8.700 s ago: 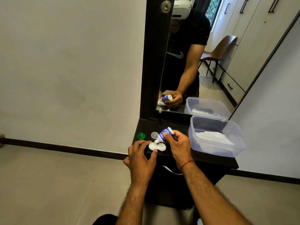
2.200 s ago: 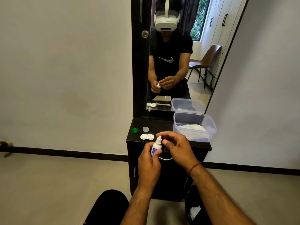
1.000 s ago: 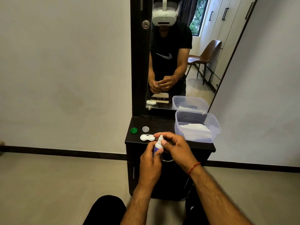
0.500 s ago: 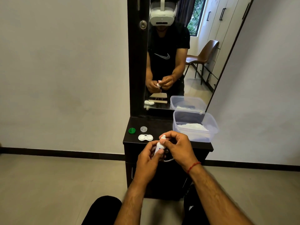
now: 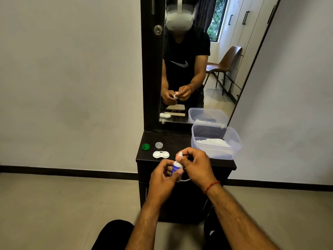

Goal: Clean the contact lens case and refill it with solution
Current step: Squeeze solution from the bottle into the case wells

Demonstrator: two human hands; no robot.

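Lens case is lying uncapped on the dark cabinet, just beyond both hands, untouched. Gripping a small bottle, its blue label unreadable, is the left hand; the right hand is pinching its white tip. A swoosh is showing on the mirrored shirt.

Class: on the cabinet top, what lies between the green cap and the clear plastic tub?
Head view: a small clear cap sits between the green cap and the tub, nearer the green one; beyond it, bare dark cabinet top.
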